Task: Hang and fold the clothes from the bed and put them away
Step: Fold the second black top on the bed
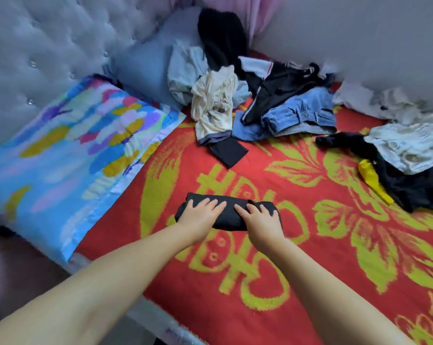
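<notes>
A folded black garment (229, 216) lies as a narrow bundle on the red and yellow blanket (310, 257). My left hand (200, 215) presses flat on its left half, fingers spread. My right hand (260, 219) presses on its right half, fingers straight. Unfolded clothes lie farther back: a cream top (215, 103), blue denim shorts (300, 115), a black and white piece (280, 75), a black garment (222, 36) against the pillow. At the right edge lies a heap with a pale shirt (406, 145), dark cloth and a yellow item (372, 178).
A colourful blue patterned pillow (68, 155) lies at the left by the grey tufted headboard (48, 41). A grey pillow (145, 63) leans behind it. A grey wall (359, 28) runs along the far side. The bed's near edge (145, 312) crosses the lower left.
</notes>
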